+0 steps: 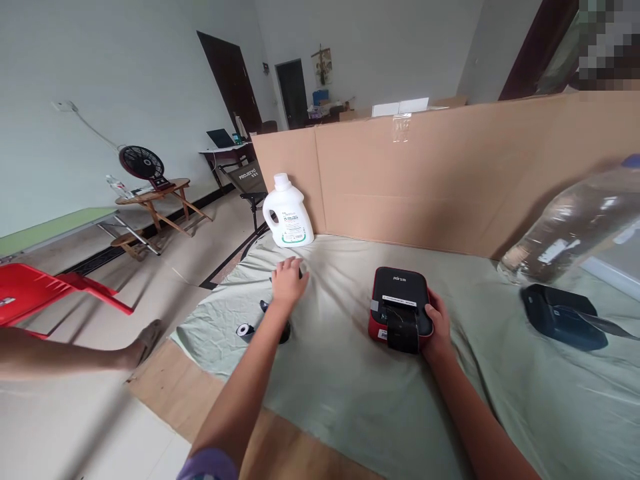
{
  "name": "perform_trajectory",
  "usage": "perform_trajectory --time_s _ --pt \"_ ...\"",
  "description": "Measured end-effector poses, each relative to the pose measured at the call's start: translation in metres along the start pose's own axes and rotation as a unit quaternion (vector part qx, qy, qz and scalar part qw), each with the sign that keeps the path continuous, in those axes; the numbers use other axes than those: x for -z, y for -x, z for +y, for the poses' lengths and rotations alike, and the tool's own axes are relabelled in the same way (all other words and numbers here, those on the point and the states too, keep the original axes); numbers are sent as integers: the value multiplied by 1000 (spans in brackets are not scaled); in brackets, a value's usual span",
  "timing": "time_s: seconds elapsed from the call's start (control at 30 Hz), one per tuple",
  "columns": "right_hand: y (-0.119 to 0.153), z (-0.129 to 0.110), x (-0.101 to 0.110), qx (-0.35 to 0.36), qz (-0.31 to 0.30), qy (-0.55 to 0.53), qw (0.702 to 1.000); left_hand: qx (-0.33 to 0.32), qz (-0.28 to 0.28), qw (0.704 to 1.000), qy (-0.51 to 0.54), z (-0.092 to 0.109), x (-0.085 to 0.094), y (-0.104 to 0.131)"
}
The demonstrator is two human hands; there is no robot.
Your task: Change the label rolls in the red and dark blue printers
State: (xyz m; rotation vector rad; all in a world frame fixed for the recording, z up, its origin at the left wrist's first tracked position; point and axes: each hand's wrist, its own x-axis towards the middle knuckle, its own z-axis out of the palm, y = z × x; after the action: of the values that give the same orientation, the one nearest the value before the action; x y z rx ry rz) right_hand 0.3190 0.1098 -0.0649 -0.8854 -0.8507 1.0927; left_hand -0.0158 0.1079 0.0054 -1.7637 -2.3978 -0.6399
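Note:
My right hand [439, 325] is wrapped round the right side of a small black and red label printer [400, 310], thumb on its top edge. A black strip of tape or film hangs over the printer's front. My left hand [290, 283] is palm down on the cloth to the left, fingers curled round a dark item that it mostly covers. Just below that hand, a small dark roll with a white core [245, 330] lies on the cloth, with other dark pieces partly hidden behind my forearm.
A green cloth [330, 380] covers the wooden table. A white detergent bottle [287, 217] stands at the back left before a cardboard wall [400, 180]. On the right lie a dark blue device [567, 320] and a large clear plastic bottle [570, 227]. A person's leg [65, 353] shows at left.

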Motion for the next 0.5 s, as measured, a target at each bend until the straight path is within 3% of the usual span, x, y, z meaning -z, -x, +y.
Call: perform_trajectory --time_s 0.1,0.17,0.33,0.4,0.5 --pt "1 -1 0 -10 -3 2 1000 20 -138 988 -68 -31 -2 -37" --pt "1 -1 1 -16 -2 6 1000 14 -184 980 -78 -39 -6 -46" --pt "2 0 2 -25 1 13 1000 15 -180 981 -75 -45 2 -38" --pt "1 1 3 -22 4 21 1000 18 -163 984 -70 -54 16 -34" --pt "0 3 6 -16 5 33 999 42 -130 989 -61 -82 46 -28"
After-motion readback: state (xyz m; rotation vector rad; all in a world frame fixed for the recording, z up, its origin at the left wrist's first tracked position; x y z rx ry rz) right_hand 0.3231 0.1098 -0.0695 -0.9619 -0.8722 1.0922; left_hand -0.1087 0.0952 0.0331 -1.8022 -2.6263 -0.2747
